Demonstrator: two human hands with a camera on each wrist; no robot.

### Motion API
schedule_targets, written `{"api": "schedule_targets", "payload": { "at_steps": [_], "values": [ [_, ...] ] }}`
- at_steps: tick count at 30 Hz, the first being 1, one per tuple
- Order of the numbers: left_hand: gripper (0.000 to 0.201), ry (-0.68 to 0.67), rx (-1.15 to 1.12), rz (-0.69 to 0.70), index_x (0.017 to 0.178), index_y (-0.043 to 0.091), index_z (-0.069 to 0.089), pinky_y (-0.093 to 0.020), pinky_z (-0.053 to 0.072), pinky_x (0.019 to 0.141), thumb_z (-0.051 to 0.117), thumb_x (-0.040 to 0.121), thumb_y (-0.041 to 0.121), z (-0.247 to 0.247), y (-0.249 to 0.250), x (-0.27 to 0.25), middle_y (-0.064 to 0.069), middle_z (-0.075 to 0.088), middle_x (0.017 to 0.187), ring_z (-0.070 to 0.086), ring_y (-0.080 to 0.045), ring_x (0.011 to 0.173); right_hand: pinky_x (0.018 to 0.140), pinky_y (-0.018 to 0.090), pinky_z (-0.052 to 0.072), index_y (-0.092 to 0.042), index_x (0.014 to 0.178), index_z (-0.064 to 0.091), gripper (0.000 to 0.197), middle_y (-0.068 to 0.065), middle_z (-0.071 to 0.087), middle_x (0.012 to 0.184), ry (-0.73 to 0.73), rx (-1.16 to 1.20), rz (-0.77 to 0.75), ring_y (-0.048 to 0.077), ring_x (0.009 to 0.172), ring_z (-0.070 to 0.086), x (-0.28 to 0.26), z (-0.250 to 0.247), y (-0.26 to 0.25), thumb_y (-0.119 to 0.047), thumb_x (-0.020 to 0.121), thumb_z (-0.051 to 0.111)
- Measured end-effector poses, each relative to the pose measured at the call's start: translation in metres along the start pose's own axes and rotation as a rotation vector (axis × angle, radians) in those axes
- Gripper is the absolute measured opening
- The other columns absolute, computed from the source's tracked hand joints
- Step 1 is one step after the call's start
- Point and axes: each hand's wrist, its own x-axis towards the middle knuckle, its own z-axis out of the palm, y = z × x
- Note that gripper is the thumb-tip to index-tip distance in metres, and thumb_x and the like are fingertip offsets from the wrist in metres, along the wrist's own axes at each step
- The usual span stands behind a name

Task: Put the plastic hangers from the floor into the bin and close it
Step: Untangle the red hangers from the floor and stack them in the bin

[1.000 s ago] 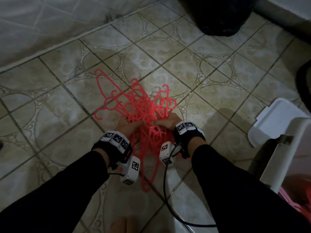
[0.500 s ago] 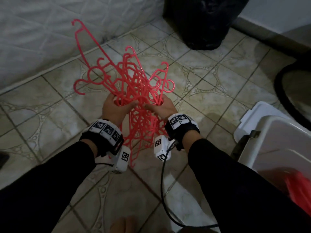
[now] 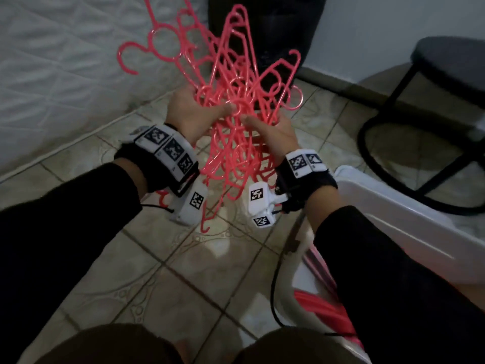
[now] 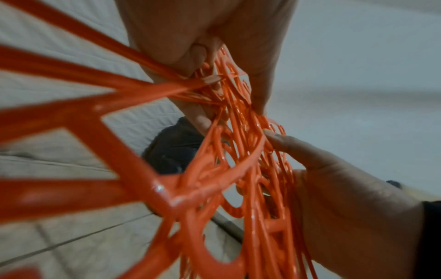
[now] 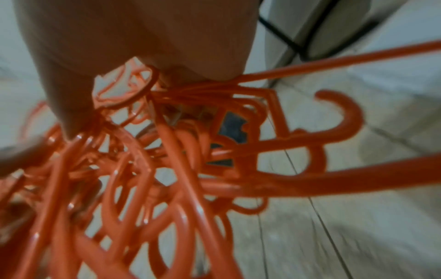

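Note:
A tangled bundle of several pink plastic hangers (image 3: pixel 231 82) is held up in the air, well above the tiled floor. My left hand (image 3: pixel 194 111) grips the bundle from its left side and my right hand (image 3: pixel 270 127) grips it from the right, thumbs meeting near the middle. Close up, the hangers (image 4: pixel 229 143) run between the fingers (image 4: pixel 198 56) of my left hand, and the hangers (image 5: pixel 190 160) press against my right palm (image 5: pixel 143 37). The white bin (image 3: pixel 409 224) stands open at lower right, under my right forearm, with more pink hangers (image 3: pixel 322 306) inside.
A white mattress (image 3: pixel 65 61) lies along the left. A black bag (image 3: pixel 275 30) stands at the back behind the bundle. A black stool (image 3: pixel 430 101) stands at the right beyond the bin. The floor (image 3: pixel 183 271) is beige tile, and my knees show at the bottom edge.
Both hands have lifted the hanger bundle off the floor, higher and to the right, toward the bin. The view has swung up so the bin now lies under my right arm.

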Motion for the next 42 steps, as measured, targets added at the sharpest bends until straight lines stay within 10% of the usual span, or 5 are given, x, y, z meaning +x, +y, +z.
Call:
{"api": "schedule_targets", "payload": {
  "at_steps": [9, 17, 22, 27, 42],
  "values": [
    [0.033, -0.344, -0.284, -0.022, 0.105, 0.011, 0.059, -0.026, 0.058, 0.059, 0.077, 0.079, 0.021, 0.136, 0.085, -0.072, -0.007, 0.07, 0.097, 0.071, -0.019, 0.08, 0.073, 0.036, 0.057, -0.011, 0.1, 0.07, 0.036, 0.008, 0.073, 0.085, 0.244, -0.32, -0.009, 0.022, 0.073, 0.07, -0.074, -0.163, -0.079, -0.027, 0.069, 0.081],
    [0.087, -0.76, -0.078, -0.221, 0.127, 0.011, 0.051, -0.048, 0.044, 0.101, 0.07, 0.062, 0.066, 0.228, 0.02, -0.14, -0.011, 0.06, 0.127, 0.057, -0.028, 0.116, 0.048, 0.023, 0.046, -0.018, 0.086, 0.067, 0.016, 0.002, 0.068, 0.069, 0.282, -0.656, 0.25, 0.013, 0.049, 0.06, -0.159, -0.266, -0.052, -0.024, 0.074, 0.077],
    [0.009, -0.9, -0.132, -0.404, 0.096, 0.015, 0.051, -0.037, 0.044, 0.088, 0.057, 0.095, 0.021, 0.251, -0.006, -0.168, -0.017, 0.056, 0.111, 0.054, -0.027, 0.108, 0.067, 0.037, 0.054, -0.015, 0.078, 0.069, 0.016, 0.004, 0.069, 0.069, 0.252, -0.662, 0.416, 0.019, 0.058, 0.063, -0.178, -0.292, -0.009, -0.027, 0.072, 0.078],
    [0.029, -0.919, -0.153, -0.492, 0.12, 0.001, 0.054, -0.036, 0.052, 0.081, 0.057, 0.095, 0.013, 0.276, -0.032, -0.174, -0.018, 0.062, 0.112, 0.063, -0.02, 0.087, 0.046, 0.019, 0.046, -0.009, 0.096, 0.066, 0.02, 0.006, 0.066, 0.075, 0.191, -0.59, 0.528, 0.014, 0.053, 0.06, -0.192, -0.303, 0.022, -0.026, 0.085, 0.068],
    [0.025, -1.007, 0.042, -0.579, 0.112, 0.006, 0.058, -0.043, 0.058, 0.079, 0.056, 0.095, 0.024, 0.303, -0.031, -0.175, -0.017, 0.065, 0.106, 0.065, -0.028, 0.085, 0.091, 0.048, 0.051, -0.03, 0.128, 0.05, 0.115, 0.005, 0.068, 0.112, 0.346, -0.738, 0.514, 0.027, 0.099, 0.065, -0.168, -0.358, 0.106, -0.09, 0.03, 0.064]
  ]
}}
